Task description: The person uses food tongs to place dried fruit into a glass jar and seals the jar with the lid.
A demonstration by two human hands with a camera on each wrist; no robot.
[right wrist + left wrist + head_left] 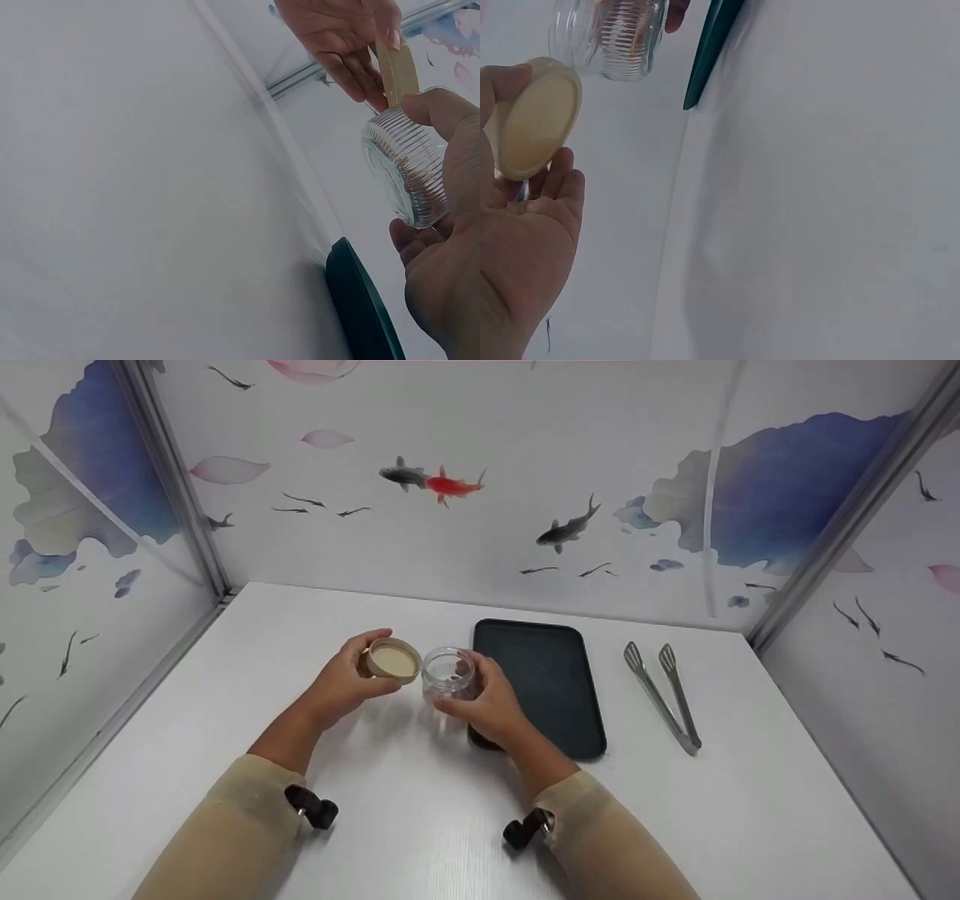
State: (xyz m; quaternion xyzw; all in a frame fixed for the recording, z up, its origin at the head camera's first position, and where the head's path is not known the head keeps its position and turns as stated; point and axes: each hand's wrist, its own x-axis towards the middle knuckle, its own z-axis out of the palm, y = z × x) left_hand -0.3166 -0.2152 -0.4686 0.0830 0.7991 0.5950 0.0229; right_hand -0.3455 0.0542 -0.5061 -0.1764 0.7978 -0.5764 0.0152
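Note:
My left hand (337, 684) (532, 244) grips a round beige lid (394, 659) (541, 124) by its rim, thumb on one side and fingers on the other. The lid is tilted, its pale face turned towards the head camera. Just right of it, a clear ribbed glass jar (444, 688) (405, 169) is held in my right hand (493, 701) (457, 262). The jar's mouth is uncovered and faces up in the head view. Lid and jar are close side by side, both apparently above the table. Whether anything lies inside the jar is hard to tell.
A dark rectangular tray (536, 690) (360, 307) lies just right of the jar, partly behind my right hand. Farther right, metal tongs (667, 705) rest spread on the white table (405, 825). Printed wall panels (480, 540) enclose the table at the back and sides.

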